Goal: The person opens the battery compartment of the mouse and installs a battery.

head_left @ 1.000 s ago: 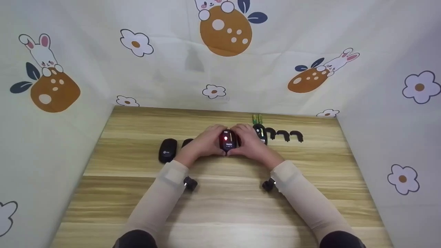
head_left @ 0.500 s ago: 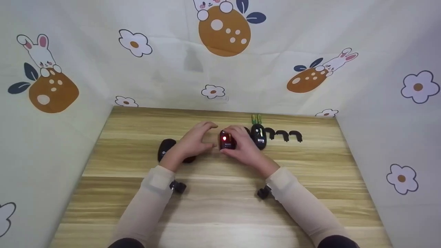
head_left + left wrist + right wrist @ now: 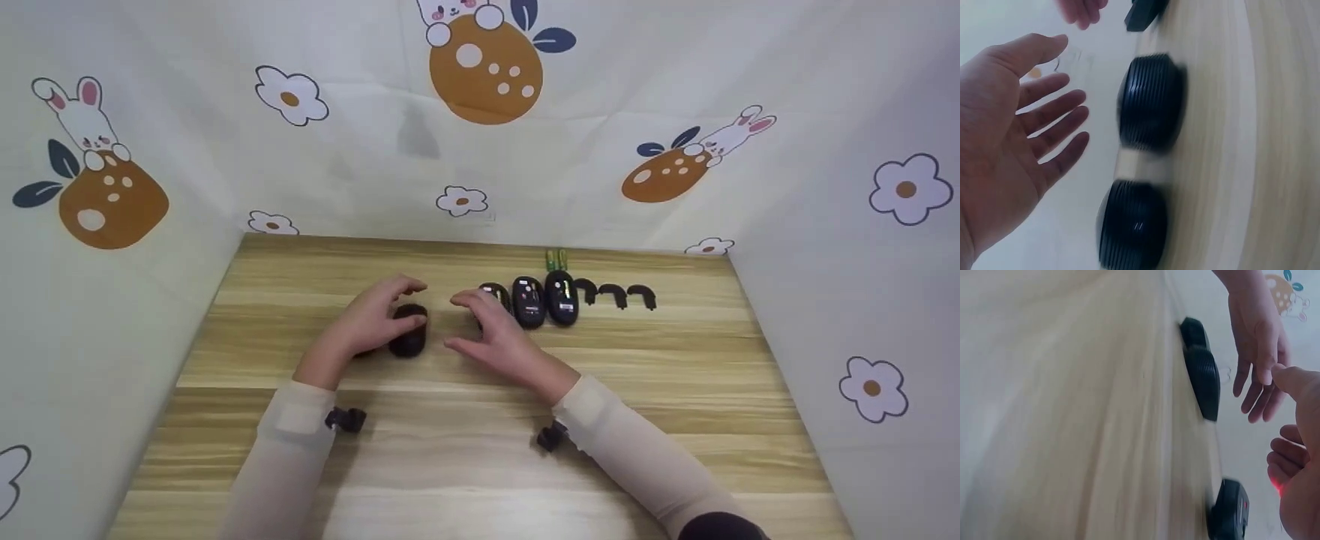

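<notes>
Two black computer mice stand right side up on the left. My left hand [image 3: 375, 315], fingers relaxed and parted, hovers over them. It covers most of the far-left mouse and overlaps the second mouse [image 3: 409, 341]; the left wrist view shows space between that hand and a ribbed-sided mouse [image 3: 1148, 104]. My right hand [image 3: 495, 330] is also relaxed and holds nothing, with thumb and fingers spread. It partly hides an overturned mouse [image 3: 495, 291]. Two more mice lie belly up beside it, a middle one [image 3: 529, 302] and a right one [image 3: 562, 298]. A red glow touches my right fingertips [image 3: 1278, 481].
Two green-yellow batteries [image 3: 556, 259] lie behind the overturned mice. To their right is a row of three curved black covers, ending with the outermost cover [image 3: 642, 295]. A patterned cloth wall [image 3: 360, 187] rises from the back edge of the wooden table [image 3: 465, 427].
Both hands gripped the leftmost overturned mouse, its red light showing. The left hand let go first and moved left; the right has now released it and shifted left too. The mouse stays on the table.
</notes>
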Demonstrator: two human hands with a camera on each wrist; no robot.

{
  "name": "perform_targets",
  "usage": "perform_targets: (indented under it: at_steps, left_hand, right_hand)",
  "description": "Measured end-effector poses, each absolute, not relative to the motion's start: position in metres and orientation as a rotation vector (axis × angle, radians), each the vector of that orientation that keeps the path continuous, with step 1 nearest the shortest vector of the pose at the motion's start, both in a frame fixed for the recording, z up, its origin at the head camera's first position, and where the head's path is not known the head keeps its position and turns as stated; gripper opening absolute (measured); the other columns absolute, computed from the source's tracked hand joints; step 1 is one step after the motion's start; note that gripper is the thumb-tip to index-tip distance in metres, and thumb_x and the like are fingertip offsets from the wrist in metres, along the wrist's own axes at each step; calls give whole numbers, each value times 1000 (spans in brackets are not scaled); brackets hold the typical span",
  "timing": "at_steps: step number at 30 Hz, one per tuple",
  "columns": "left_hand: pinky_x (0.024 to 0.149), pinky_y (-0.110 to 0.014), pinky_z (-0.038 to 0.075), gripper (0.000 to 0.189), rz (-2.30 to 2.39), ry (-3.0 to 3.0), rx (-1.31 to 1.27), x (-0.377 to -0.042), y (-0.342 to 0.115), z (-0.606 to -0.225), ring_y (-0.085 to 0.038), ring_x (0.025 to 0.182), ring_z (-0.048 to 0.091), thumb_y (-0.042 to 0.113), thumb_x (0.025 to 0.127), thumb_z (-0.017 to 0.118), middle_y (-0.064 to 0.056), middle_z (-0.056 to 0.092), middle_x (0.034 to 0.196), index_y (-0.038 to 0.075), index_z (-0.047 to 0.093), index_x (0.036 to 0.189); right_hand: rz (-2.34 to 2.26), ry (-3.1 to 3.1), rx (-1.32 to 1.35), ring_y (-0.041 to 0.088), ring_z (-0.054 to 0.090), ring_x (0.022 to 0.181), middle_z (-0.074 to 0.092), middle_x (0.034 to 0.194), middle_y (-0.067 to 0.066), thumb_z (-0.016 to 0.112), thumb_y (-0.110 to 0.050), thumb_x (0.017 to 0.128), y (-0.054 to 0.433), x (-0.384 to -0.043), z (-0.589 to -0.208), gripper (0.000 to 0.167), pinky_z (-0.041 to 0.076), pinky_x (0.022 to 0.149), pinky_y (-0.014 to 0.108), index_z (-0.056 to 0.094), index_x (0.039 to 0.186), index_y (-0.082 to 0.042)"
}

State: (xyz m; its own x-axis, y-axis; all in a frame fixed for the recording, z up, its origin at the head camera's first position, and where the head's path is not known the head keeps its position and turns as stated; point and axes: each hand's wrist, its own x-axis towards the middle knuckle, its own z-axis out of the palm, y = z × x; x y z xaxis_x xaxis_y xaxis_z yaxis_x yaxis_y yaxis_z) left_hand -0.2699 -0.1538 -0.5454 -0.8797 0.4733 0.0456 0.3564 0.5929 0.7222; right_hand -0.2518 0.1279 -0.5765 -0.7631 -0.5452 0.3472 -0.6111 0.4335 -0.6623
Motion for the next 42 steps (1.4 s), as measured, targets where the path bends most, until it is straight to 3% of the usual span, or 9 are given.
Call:
perform_targets:
  at_steps: [6, 22, 32, 42]
  left_hand:
    - [122, -63, 43, 68, 1087, 2657, 668, -266, -170, -549, -43, 143, 55, 26, 96, 87, -19, 61, 151, 2, 59, 153]
    - [124, -59, 42, 90, 900, 2698, 742, -263, -181, -559, -41, 141, 57, 28, 77, 103, -20, 63, 150, -2, 60, 150]
    - [122, -58, 44, 85, 881, 2686, 821, -262, -179, -560, -40, 136, 61, 19, 73, 104, -17, 68, 142, 2, 65, 146]
    - [119, -57, 48, 78, 896, 2703, 835, -262, -176, -563, -39, 130, 65, 15, 73, 102, -18, 70, 136, -1, 67, 142]
  right_hand:
    - [1297, -2706, 1003, 30, 57, 140, 58, 152, 13, 87, -36, 97, 106, -244, -572, 74, 47, 122, 43, 56, 154, -1]
    - [1191, -2902, 898, 28, 52, 148, 54, 159, 14, 89, -38, 95, 67, -253, -582, 82, 39, 128, 38, 52, 158, -2]
    - [1049, -2961, 940, 29, 48, 149, 52, 161, 13, 94, -39, 88, 59, -254, -586, 94, 38, 128, 37, 49, 163, -4]
    - [1020, -2929, 949, 25, 53, 134, 61, 144, 8, 97, -30, 84, 56, -256, -586, 81, 44, 120, 33, 56, 150, -4]
